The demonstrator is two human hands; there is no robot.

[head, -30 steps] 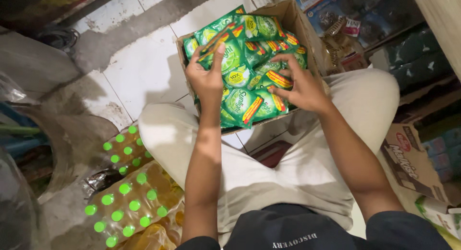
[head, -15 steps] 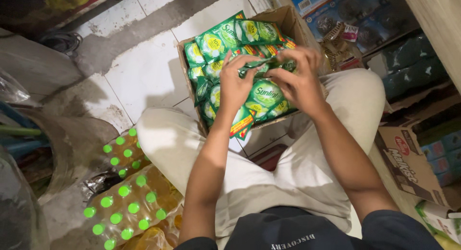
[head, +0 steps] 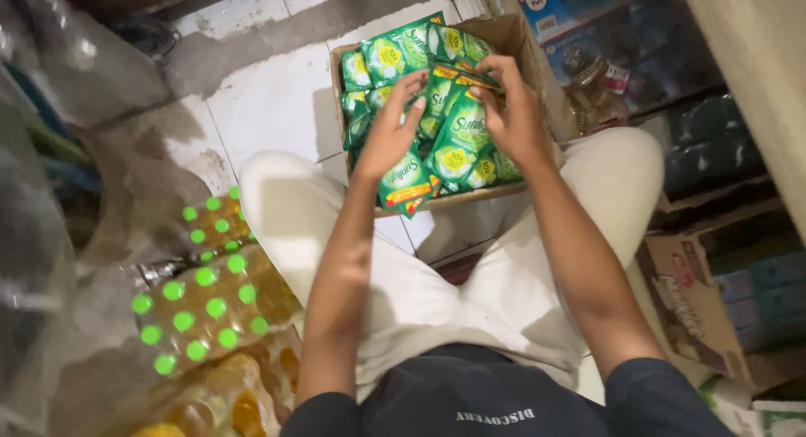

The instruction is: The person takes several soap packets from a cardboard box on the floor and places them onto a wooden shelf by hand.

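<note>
Squatting over pale trousers (head: pixel 437 294), the person works both hands in a cardboard box (head: pixel 520 47) on the tiled floor (head: pixel 269 109): left hand (head: pixel 388 135) and right hand (head: pixel 514 118) each pinch green sachets (head: pixel 457 139), lifted upright from the packed rows for an easier grasp.

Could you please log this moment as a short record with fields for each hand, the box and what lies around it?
left hand: fingers on green sachets in the box
right hand: pinching the top of a sachet bunch
box: open cardboard, full of green sachets, on a white tiled floor between the person's knees
posture: seated or crouched, light trousers, dark shirt
to the person's left: packs of yellow bottles with green caps
to the person's right: shelves and cartons of goods
</note>
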